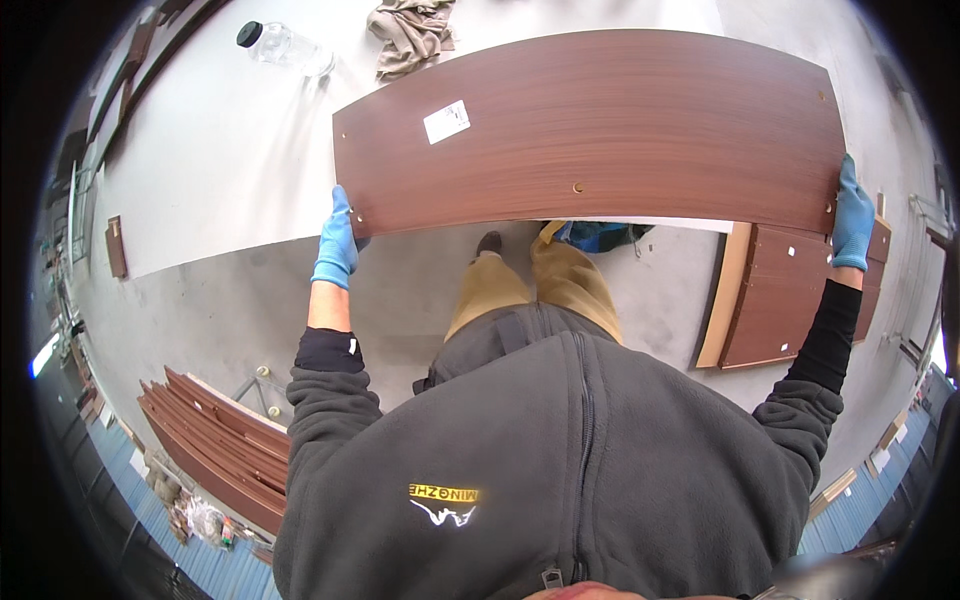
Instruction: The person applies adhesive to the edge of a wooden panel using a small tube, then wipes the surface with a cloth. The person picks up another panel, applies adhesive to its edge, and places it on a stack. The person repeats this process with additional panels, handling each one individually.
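A long reddish-brown wood panel (640, 130) spans the space in front of me, over the near edge of a white tabletop. It carries a white label (446, 122) toward its left end and a few small round holes along its edges. My left hand (338, 240), in a blue glove, grips the panel's near left corner. At the opposite end my right hand (853, 215), gloved likewise, holds the near right corner. The fingers of both hands are partly hidden by the panel.
On the white tabletop (210, 170) lie a clear bottle (285, 48) with a black cap and a crumpled beige cloth (410, 35). Brown panels (785, 295) are stacked at right; more boards (215, 440) stand at lower left. A blue bag (598, 236) is near my feet.
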The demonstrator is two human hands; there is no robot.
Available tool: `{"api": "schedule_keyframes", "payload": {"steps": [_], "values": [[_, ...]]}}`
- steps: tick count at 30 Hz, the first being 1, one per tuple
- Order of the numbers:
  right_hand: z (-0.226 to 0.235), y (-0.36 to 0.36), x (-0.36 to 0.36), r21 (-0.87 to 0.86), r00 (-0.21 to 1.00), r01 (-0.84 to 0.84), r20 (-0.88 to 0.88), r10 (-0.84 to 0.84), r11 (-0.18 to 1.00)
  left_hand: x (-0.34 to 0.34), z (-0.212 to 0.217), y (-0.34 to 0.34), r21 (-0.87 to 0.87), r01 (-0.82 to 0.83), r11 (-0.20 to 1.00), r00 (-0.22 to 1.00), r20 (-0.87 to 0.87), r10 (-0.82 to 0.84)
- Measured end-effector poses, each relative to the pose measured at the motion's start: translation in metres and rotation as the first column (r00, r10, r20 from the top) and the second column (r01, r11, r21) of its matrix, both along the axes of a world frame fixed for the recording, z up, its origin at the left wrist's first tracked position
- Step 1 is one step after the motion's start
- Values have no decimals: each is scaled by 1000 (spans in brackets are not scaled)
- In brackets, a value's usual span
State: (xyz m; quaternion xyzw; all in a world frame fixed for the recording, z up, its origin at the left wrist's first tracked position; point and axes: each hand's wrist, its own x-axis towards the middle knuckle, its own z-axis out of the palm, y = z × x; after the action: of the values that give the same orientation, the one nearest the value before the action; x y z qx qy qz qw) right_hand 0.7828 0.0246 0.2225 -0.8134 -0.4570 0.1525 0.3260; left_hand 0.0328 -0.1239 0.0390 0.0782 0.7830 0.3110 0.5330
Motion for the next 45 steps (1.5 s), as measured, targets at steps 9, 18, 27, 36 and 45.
{"api": "schedule_keyframes", "payload": {"steps": [9,18,27,36,45], "values": [[20,-161,15,354,968,16,229,-104,935,0,6,7,312,-36,950,984,178,-21],[3,-330,-79,395,870,409,104,-482,823,-49,-21,83,522,64,851,830,445,-336],[-25,-498,-264,384,550,811,-243,-799,441,-71,-13,180,621,432,655,548,396,-737],[-147,-550,-434,335,270,921,-184,-945,198,-21,-97,279,669,607,429,423,185,-887],[-270,-519,-538,137,3,991,-27,-1000,-1,39,-195,359,700,647,302,190,234,-953]]}}
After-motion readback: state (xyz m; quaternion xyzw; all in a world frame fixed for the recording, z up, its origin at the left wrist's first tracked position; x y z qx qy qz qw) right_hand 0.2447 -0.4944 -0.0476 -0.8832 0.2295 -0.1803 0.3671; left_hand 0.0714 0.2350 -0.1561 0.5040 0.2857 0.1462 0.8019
